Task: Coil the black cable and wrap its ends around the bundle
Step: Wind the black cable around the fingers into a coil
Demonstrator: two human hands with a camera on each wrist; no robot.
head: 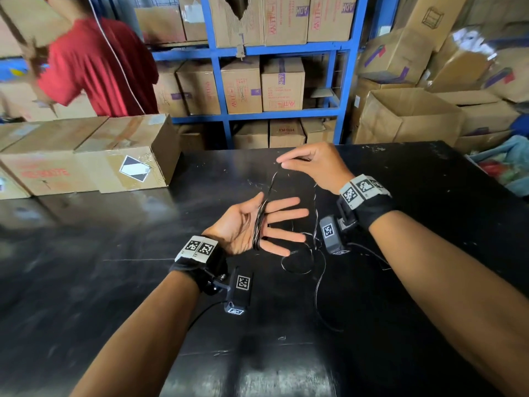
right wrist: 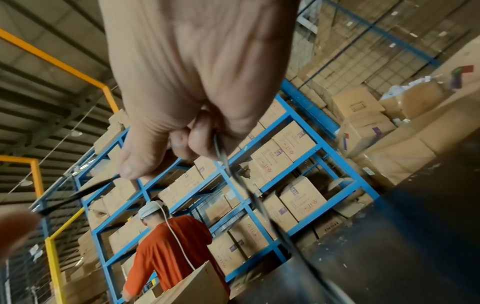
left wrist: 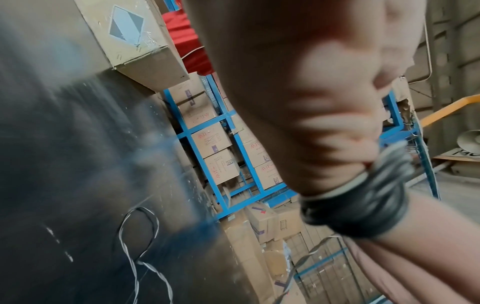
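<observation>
My left hand (head: 257, 224) lies palm up above the black table (head: 114, 267), fingers spread straight. Several turns of the thin black cable (head: 260, 222) are wound across its palm; in the left wrist view the bundle (left wrist: 363, 205) wraps the base of the fingers. Farther back and higher, my right hand (head: 312, 164) pinches the cable (right wrist: 221, 148) between thumb and fingers, and a taut strand runs down from it to the left palm. The loose remainder (head: 303, 262) lies in loops on the table between my wrists, also seen as loose loops (left wrist: 140, 236) in the left wrist view.
Cardboard boxes (head: 86, 156) sit on the table's far left. A person in a red shirt (head: 100, 67) stands behind them. Blue shelving (head: 286, 81) full of cartons lines the back, with more open boxes (head: 415, 118) at the right.
</observation>
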